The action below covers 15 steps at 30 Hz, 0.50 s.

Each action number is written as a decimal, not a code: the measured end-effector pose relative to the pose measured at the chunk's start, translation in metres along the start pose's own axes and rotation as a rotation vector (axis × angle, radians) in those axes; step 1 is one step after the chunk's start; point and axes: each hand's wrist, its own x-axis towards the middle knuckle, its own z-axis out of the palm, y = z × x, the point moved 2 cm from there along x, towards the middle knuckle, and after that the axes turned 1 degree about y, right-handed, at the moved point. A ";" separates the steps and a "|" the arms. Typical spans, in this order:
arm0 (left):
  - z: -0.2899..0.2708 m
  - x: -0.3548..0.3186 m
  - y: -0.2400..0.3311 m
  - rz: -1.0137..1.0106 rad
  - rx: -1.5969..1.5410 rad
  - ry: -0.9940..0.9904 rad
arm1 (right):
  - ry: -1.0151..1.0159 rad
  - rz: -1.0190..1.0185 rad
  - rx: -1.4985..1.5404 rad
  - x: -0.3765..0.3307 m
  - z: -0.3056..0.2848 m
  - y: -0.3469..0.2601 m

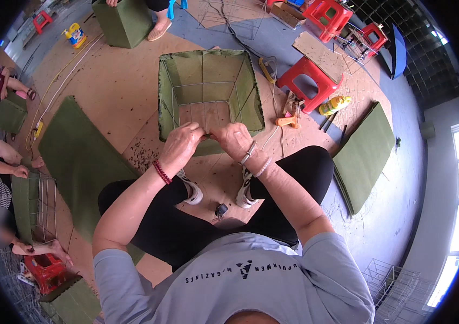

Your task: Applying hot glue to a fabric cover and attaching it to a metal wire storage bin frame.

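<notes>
Green fabric-lined wire basket (210,86) sits on brown board floor (116,86) by red stool (309,81)

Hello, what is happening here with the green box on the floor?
A seated person has both hands, the left hand and right hand, at the near rim of a wire frame box lined with green fabric. The box stands open on the floor between the person's feet. More green fabric sheets lie alongside, and a red stool stands beyond. Other people sit nearby with similar boxes.
</notes>
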 end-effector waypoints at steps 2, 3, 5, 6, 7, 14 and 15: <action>0.001 0.003 0.000 -0.031 0.004 -0.036 | -0.077 0.016 -0.018 0.000 -0.001 -0.001; 0.002 0.004 0.001 -0.022 0.018 -0.047 | -0.090 0.033 -0.025 -0.001 -0.001 -0.001; 0.004 0.006 0.001 -0.047 0.047 -0.077 | -0.101 0.051 -0.053 -0.001 0.000 -0.001; 0.005 0.007 0.002 -0.025 0.045 -0.065 | -0.098 0.052 -0.075 -0.001 0.002 -0.002; 0.006 0.007 0.004 -0.019 0.041 -0.065 | -0.089 0.056 -0.095 -0.002 0.004 -0.003; 0.015 0.010 0.006 -0.060 0.053 -0.047 | 0.075 0.213 -0.005 0.006 -0.035 0.056; 0.015 0.010 0.006 -0.053 0.053 -0.035 | 0.103 0.419 -0.134 0.011 -0.045 0.078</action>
